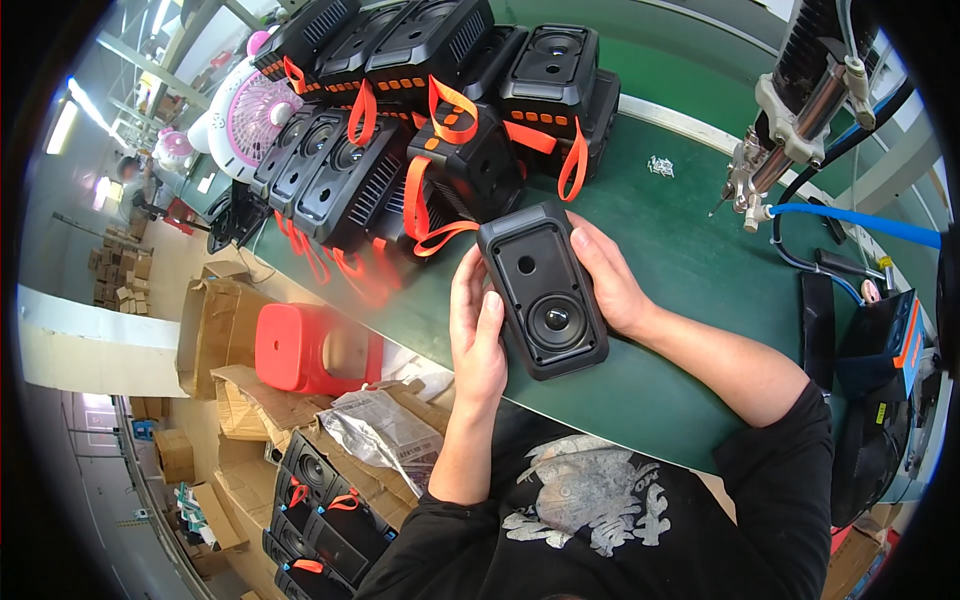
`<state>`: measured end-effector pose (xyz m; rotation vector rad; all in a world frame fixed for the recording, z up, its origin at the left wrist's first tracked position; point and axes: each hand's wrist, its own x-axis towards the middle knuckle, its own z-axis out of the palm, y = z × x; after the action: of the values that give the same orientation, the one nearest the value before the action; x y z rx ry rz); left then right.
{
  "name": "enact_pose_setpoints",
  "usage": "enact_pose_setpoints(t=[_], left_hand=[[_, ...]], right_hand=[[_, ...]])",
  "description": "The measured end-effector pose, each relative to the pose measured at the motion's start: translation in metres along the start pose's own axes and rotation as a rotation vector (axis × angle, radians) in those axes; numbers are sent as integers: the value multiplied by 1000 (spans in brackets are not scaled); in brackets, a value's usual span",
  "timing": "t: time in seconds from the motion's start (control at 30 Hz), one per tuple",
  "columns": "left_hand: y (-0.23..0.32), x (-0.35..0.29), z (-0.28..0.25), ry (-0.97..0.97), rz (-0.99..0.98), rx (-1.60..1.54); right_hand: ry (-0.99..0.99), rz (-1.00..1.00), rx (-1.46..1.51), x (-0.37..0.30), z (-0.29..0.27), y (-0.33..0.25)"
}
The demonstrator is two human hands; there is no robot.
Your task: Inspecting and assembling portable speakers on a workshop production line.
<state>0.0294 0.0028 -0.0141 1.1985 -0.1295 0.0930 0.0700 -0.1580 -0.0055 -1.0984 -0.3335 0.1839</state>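
Between my two hands is a black portable speaker [521, 318], its front turned up, showing a round driver and a smaller round hole. An orange strap [447, 236] runs from its upper left corner. My left hand [474, 333] grips the left side, thumb along the edge. On the right side, my right hand [607, 272] holds the upper edge with its fingers partly hidden behind the case. The speaker is tilted slightly over the green tabletop [680, 385]; whether it rests on it I cannot tell.
Several black speakers [430, 45] with orange straps are stacked at the far left. A screwdriver machine [790, 130] with a blue hose stands at the right, near a pile of small screws [660, 166]. A pink fan [255, 110], red stool [310, 348] and carton of speakers [325, 510] lie left.
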Motion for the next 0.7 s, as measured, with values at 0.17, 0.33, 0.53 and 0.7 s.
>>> enact_pose_setpoints(t=[0.17,0.33,0.53,0.7], left_hand=[[1,1,0,-6,15,23],[0,0,0,-8,6,7],[2,0,0,-8,0,9],[5,-1,1,-43,20,20]], right_hand=[[-9,-2,17,1,0,1],[0,0,-14,1,-1,2],[5,1,-13,1,0,0],[-11,-2,-27,1,0,-1]])
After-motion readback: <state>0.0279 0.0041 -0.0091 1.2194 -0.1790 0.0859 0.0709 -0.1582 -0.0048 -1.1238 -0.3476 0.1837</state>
